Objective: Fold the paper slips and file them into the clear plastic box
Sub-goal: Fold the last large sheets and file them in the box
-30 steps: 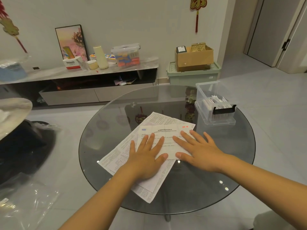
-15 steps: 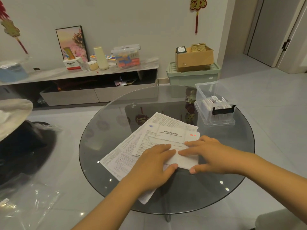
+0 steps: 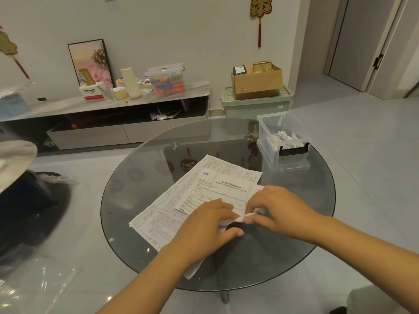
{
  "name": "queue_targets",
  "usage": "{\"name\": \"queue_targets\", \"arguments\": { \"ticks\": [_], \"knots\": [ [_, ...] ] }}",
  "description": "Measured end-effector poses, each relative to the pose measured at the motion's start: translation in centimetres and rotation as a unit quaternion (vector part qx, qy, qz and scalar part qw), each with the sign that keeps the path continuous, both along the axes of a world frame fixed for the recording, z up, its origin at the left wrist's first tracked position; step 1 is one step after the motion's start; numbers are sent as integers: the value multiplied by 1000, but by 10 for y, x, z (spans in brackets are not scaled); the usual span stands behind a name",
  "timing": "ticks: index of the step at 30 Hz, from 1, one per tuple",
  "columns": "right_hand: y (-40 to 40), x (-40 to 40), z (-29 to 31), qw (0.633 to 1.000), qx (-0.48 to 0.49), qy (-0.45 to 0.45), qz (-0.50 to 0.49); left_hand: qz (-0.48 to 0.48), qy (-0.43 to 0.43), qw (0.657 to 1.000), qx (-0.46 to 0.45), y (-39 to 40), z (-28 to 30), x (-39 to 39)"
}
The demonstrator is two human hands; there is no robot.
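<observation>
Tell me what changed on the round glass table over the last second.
Both hands drew back from lying flat on the top white printed sheet; the left hand and right hand now pinch and lift its near edge. The larger sheet underneath and clear plastic box stayed put.

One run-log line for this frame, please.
stage: folding | both hands pinch near edge of top white printed slip | clear plastic box on round glass table: open, slips inside
</observation>
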State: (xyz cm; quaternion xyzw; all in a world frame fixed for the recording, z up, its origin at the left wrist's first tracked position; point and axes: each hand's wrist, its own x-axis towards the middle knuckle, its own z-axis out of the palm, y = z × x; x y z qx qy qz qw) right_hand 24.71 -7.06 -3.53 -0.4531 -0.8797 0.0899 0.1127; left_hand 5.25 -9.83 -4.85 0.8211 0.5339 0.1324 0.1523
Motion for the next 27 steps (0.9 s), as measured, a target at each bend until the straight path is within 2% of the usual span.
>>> {"name": "queue_targets", "arguments": {
  "ticks": [2, 5, 9, 13, 17, 20, 22, 24, 27],
  "knots": [
    [-1, 1, 1, 1000, -13, 12, 15, 18, -44, 999, -7, -4, 2, 3],
    [-3, 2, 6, 994, -78, 78, 17, 70, -135, 988, -35, -7, 5, 2],
    [1, 8, 18, 978, -166, 129, 9, 116, -189, 973, -57, -3, 5, -9],
    [7, 8, 24, 973, -164, 162, -20, 136, -260, 950, -104, -5, 9, -17],
    [14, 2, 26, 947, -158, 259, -101, 164, -346, 911, -154, -8, 10, -20],
    [19, -5, 22, 916, -178, 331, -141, 215, -358, 898, -142, -10, 9, -23],
    [21, -9, 18, 898, -216, 344, -166, 253, -337, 901, -105, -10, 8, -24],
    [23, -15, 12, 903, -237, 312, -177, 276, -319, 904, -71, -9, 6, -24],
    [24, -26, 0, 930, -208, 255, -166, 273, -289, 917, -40, -7, 0, -27]
  ]
}}
